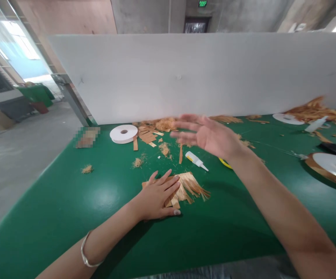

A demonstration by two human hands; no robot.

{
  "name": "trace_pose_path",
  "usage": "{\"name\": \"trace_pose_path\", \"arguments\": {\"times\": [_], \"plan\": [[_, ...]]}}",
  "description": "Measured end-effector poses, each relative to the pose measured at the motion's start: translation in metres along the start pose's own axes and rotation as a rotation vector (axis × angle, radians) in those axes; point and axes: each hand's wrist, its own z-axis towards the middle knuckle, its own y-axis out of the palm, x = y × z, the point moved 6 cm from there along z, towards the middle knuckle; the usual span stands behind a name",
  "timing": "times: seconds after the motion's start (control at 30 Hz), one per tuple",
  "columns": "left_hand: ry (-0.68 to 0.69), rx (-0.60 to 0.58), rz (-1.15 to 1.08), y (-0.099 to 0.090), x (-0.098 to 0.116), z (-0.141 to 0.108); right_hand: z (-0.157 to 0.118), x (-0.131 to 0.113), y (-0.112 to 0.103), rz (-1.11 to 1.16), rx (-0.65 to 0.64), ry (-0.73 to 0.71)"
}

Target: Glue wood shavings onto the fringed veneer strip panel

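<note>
My left hand point(159, 195) lies flat, fingers spread, on a piece of tan strips with a frayed, fringed end point(192, 186). The fringe fans out to the right of my fingertips, and part of the piece is hidden under the palm. My right hand point(205, 133) is raised above the table, fingers apart and slightly blurred, with nothing visible in it. Below that hand lies a white glue bottle point(195, 159) with a pointed nozzle toward the right. A yellow curved object point(225, 163) shows partly from behind my right wrist.
On the green table point(69, 209) stands a white reel point(124, 133) at back left, near cut tan strips point(147, 135) and fibre tufts point(164, 149). At right lie a ribbon reel point(335, 166), another bottle point(316, 124) and a strip heap point(316, 110). A white panel point(179, 77) borders the back.
</note>
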Motion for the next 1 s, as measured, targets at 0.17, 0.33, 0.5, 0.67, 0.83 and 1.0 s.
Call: {"name": "trace_pose_path", "arguments": {"times": [0.17, 0.33, 0.5, 0.67, 0.83, 1.0], "plan": [[0.010, 0.013, 0.009, 0.001, 0.000, -0.001, -0.008, 0.020, 0.007, -0.169, -0.157, 0.103], [-0.010, -0.002, 0.024, 0.003, -0.002, 0.000, -0.007, 0.029, -0.015, -0.141, -0.007, 0.080], [-0.018, -0.024, 0.016, 0.004, -0.002, 0.000, -0.011, 0.012, -0.003, -0.096, -0.086, 0.085], [-0.036, -0.045, 0.033, 0.004, -0.001, 0.001, -0.019, -0.010, -0.004, 0.017, 0.005, 0.044], [-0.037, -0.074, 0.064, 0.004, 0.000, 0.000, -0.027, 0.010, 0.015, -0.308, -0.382, 0.219], [-0.039, -0.070, 0.057, 0.005, -0.001, 0.000, -0.030, 0.020, -0.009, -0.374, -0.036, 0.084]]}}
